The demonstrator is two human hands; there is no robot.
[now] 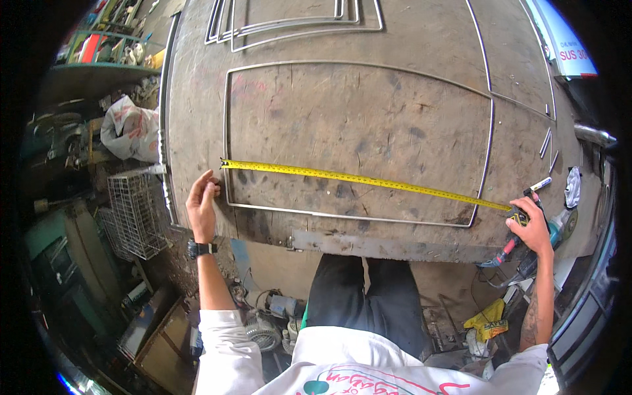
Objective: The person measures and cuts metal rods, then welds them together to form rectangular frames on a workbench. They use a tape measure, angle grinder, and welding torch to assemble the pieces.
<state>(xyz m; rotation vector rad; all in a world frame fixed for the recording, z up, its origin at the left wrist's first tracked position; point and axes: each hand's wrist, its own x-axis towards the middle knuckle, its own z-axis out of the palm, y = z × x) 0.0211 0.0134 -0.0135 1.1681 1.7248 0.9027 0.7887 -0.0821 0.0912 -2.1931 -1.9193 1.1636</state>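
Yellow tape measure [368,180] stretched across a thin metal wire frame [359,141] on a worn workbench [421,39].

The tape's blade runs slightly downhill from the frame's left side to its lower right corner, its hooked end at the left rail. The right hand [532,230] grips the tape's case at that corner; the left hand [202,203] rests on the bench beside the left rail, fingers curled, holding nothing that can be seen. The bench top is stained, scuffed brown board with more wire frames [289,20] at its far edge. A white wire basket [135,210] and a bulging sack [130,128] sit in the cluttered workshop at left; an angle grinder [559,227] lies right.
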